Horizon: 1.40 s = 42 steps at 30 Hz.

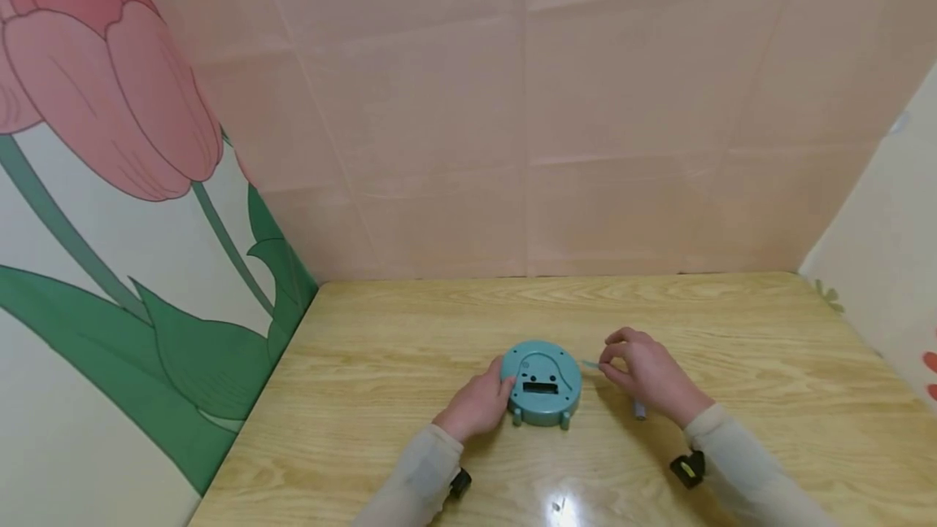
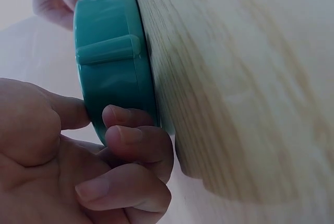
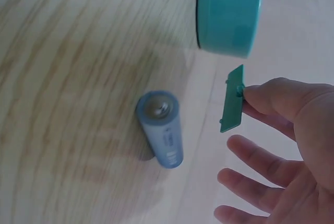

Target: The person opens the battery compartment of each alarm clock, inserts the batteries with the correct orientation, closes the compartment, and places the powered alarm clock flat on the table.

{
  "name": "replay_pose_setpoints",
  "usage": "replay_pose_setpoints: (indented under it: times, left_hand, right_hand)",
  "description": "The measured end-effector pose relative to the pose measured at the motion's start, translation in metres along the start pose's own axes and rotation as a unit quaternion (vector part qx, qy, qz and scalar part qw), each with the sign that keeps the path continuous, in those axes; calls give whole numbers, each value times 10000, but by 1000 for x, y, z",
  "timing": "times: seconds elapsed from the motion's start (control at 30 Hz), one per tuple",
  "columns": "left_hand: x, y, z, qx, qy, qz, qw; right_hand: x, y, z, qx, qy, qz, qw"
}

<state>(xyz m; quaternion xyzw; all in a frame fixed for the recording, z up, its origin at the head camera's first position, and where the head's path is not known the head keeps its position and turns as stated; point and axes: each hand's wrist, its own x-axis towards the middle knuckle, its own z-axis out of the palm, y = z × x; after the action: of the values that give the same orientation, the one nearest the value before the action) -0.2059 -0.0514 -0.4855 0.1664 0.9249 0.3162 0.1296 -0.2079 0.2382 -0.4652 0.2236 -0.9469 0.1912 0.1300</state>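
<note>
A round teal clock-like device (image 1: 540, 409) lies back side up on the table, its rectangular battery slot uncovered. My left hand (image 1: 477, 403) grips its left edge; in the left wrist view, thumb and fingers (image 2: 125, 135) hold the teal rim (image 2: 112, 85). Just right of the device, my right hand (image 1: 651, 372) pinches a small teal cover (image 3: 233, 98) between thumb and finger, the other fingers spread. The cover is apart from the device. A blue-grey battery (image 3: 166, 138) lies on the table beneath the right hand, also visible in the head view.
The wooden table (image 1: 395, 332) extends around both hands. Behind it hangs a pink covering (image 1: 439, 128). A wall with a painted tulip (image 1: 110, 88) stands at the left, and a pale wall (image 1: 878, 267) at the right.
</note>
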Motion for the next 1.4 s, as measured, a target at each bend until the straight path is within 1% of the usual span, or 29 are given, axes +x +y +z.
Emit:
replay_pose_setpoints:
  times: [0.27,0.4,0.53,0.87,1.0,1.17,1.4]
  left_hand:
    - [1,0,0,36,-11,-10,10000]
    - [2,0,1,13,-17,4,10000]
    - [1,0,2,-35,-29,26,10000]
    - [2,0,2,-35,-49,33,10000]
    - [2,0,2,-69,-60,28,10000]
    - [2,0,2,-131,-61,52,9999]
    - [2,-1,1,-388,-38,57,9992]
  right_hand:
    - [0,10,5,270,-690,87,9972]
    - [0,12,8,259,-846,-30,9961]
    - [0,13,10,231,-865,-148,9959]
    - [-3,14,15,262,-888,-46,9957]
    - [-4,15,17,177,-889,15,9959]
    - [-3,16,20,-9,-755,67,9971]
    - [0,14,17,-167,-551,155,9982]
